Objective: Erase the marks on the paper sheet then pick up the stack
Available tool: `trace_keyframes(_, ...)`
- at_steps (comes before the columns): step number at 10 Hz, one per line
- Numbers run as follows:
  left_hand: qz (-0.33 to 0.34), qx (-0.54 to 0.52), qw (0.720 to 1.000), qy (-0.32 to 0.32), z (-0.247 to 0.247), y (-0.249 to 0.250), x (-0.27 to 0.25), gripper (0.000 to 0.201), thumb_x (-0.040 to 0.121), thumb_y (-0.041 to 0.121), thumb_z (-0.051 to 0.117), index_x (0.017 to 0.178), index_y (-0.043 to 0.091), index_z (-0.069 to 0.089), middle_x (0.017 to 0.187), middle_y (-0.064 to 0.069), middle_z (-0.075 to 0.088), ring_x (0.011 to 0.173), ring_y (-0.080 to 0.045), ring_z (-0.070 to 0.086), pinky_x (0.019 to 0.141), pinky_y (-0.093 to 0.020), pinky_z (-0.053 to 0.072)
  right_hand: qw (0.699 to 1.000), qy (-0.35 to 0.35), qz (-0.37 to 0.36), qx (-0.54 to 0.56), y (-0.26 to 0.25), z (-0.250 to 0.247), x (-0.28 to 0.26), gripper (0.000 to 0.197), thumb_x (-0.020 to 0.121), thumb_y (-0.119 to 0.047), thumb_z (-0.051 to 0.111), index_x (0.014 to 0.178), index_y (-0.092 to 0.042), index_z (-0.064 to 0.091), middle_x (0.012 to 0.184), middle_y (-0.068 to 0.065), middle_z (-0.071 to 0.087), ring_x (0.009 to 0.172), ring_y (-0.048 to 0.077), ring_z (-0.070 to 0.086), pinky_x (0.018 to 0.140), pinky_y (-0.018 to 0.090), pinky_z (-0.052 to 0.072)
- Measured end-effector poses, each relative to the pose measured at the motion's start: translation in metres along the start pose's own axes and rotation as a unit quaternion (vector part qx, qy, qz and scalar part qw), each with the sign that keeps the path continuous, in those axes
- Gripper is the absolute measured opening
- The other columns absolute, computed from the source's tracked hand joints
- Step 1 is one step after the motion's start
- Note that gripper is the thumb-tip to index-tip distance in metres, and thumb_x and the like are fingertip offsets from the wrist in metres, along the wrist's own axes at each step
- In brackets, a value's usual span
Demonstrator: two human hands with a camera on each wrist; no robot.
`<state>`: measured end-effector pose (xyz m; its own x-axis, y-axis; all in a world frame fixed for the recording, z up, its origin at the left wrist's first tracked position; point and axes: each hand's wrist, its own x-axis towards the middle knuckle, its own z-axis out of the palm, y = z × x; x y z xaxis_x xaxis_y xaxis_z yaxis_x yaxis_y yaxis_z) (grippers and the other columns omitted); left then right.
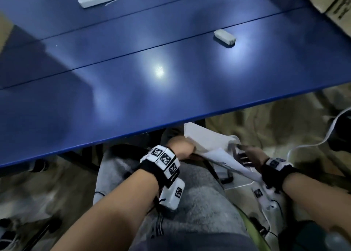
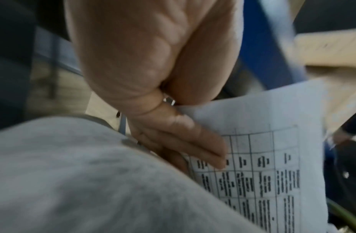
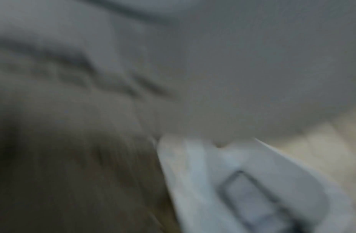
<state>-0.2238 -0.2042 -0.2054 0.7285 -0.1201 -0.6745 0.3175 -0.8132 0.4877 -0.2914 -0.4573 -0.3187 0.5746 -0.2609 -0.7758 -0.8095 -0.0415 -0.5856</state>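
Stack (image 1: 205, 140) off tabletop (image 1: 171, 91), held below its edge over lap; left hand (image 1: 180, 146) pinching 1 corner, fingers (image 2: 203, 146) flat on printed sheet; right hand (image 1: 252, 153) at other side, grip unclear; eraser (image 1: 225, 36) left on tabletop; pickup looks done, erasing unverifiable.

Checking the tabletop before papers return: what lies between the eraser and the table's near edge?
Nothing: in the head view, bare blue table, with only light glare, runs from the eraser to the near edge.
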Motion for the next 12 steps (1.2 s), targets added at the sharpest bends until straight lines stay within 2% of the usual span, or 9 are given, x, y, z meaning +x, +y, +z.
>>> trace_keyframes(1, 0.004, -0.089, 0.996, 0.028, -0.02, -0.017, -0.028, 0.041, 0.081, 0.026, 0.076, 0.115, 0.003, 0.069, 0.119, -0.009, 0.071, 0.106, -0.026, 0.069, 0.095, -0.038, 0.056, 0.994, 0.029, -0.039, 0.097, -0.033, -0.015, -0.039, 0.013, 0.092, 0.001, 0.059, 0.08, -0.004, 0.062, 0.069, 0.011, 0.052, 0.057, 0.021, 0.049, 0.053, 0.029, 0.04)
trace_keyframes(2, 0.071, -0.156, 0.984, 0.042, -0.057, -0.035, -0.078, 0.05, 0.071, 0.031, 0.083, 0.109, 0.002, 0.072, 0.107, -0.011, 0.075, 0.102, -0.028, 0.072, 0.093, -0.047, 0.057, 0.987, -0.01, -0.105, 0.117, -0.055, -0.026, -0.085, 0.013, 0.093, 0.009, 0.057, 0.094, 0.001, 0.067, 0.076, 0.01, 0.061, 0.06, 0.017, 0.056, 0.047, 0.024, 0.045)
trace_keyframes(3, 0.18, -0.149, 0.972, 0.014, -0.097, -0.052, -0.153, 0.021, 0.092, 0.013, 0.072, 0.112, 0.007, 0.074, 0.106, -0.004, 0.077, 0.104, -0.022, 0.072, 0.095, -0.041, 0.056, 0.98, -0.097, -0.169, 0.033, -0.078, -0.032, -0.162, 0.003, 0.087, 0.003, 0.068, 0.085, 0.004, 0.066, 0.065, 0.012, 0.062, 0.047, 0.015, 0.057, 0.042, 0.022, 0.048)
trace_keyframes(5, 0.222, -0.099, 0.969, 0.032, -0.189, -0.06, -0.264, 0.025, 0.094, 0.035, 0.069, 0.106, 0.015, 0.077, 0.104, 0.0, 0.077, 0.096, -0.02, 0.074, 0.085, -0.036, 0.057, 0.929, -0.121, -0.333, -0.11, -0.152, -0.03, -0.286, 0.013, 0.081, -0.007, 0.075, 0.075, 0.005, 0.073, 0.064, 0.016, 0.07, 0.047, 0.019, 0.052, 0.042, 0.02, 0.043)
trace_keyframes(6, 0.208, -0.09, 0.96, 0.163, -0.243, -0.036, -0.244, 0.02, 0.091, 0.033, 0.072, 0.102, 0.017, 0.078, 0.098, 0.005, 0.078, 0.092, -0.014, 0.074, 0.078, -0.028, 0.058, 0.904, -0.049, -0.413, -0.094, -0.23, -0.01, -0.286, 0.024, 0.083, -0.01, 0.075, 0.062, -0.006, 0.065, 0.058, 0.012, 0.064, 0.043, 0.015, 0.052, 0.04, 0.019, 0.042)
trace_keyframes(8, 0.111, -0.038, 0.942, 0.315, -0.326, -0.005, -0.102, 0.038, 0.084, 0.046, 0.077, 0.095, 0.01, 0.075, 0.094, -0.003, 0.075, 0.089, -0.021, 0.071, 0.081, -0.031, 0.054, 0.901, 0.051, -0.385, -0.191, -0.369, 0.044, -0.186, 0.034, 0.094, -0.013, 0.067, 0.062, -0.007, 0.057, 0.058, 0.007, 0.057, 0.045, 0.018, 0.047, 0.035, 0.021, 0.039)
trace_keyframes(10, 0.014, 0.065, 0.943, 0.327, -0.329, 0.006, -0.014, 0.034, 0.089, 0.038, 0.071, 0.103, 0.007, 0.072, 0.107, -0.009, 0.073, 0.099, -0.028, 0.068, 0.078, -0.03, 0.051, 0.907, 0.083, -0.327, -0.252, -0.412, 0.068, -0.109, 0.007, 0.086, -0.013, 0.07, 0.087, -0.01, 0.065, 0.09, 0.014, 0.069, 0.074, 0.026, 0.067, 0.064, 0.03, 0.06)
trace_keyframes(11, -0.015, 0.092, 0.94, 0.327, -0.325, 0.012, 0.008, 0.037, 0.088, 0.042, 0.07, 0.095, 0.006, 0.061, 0.108, -0.012, 0.071, 0.087, -0.028, 0.065, 0.07, -0.031, 0.049, 0.903, 0.106, -0.308, -0.281, -0.422, 0.077, -0.093, 0.026, 0.083, -0.016, 0.072, 0.104, -0.001, 0.069, 0.1, 0.019, 0.068, 0.099, 0.032, 0.069, 0.073, 0.032, 0.053)
trace_keyframes(12, -0.032, 0.088, 0.94, 0.327, -0.326, 0.02, 0.008, 0.049, 0.089, 0.055, 0.064, 0.102, 0.008, 0.06, 0.106, -0.01, 0.069, 0.085, -0.027, 0.061, 0.071, -0.031, 0.047, 0.892, 0.156, -0.3, -0.301, -0.425, 0.081, -0.091, 0.031, 0.086, -0.027, 0.069, 0.101, 0.001, 0.068, 0.092, 0.015, 0.062, 0.094, 0.034, 0.065, 0.071, 0.029, 0.045)
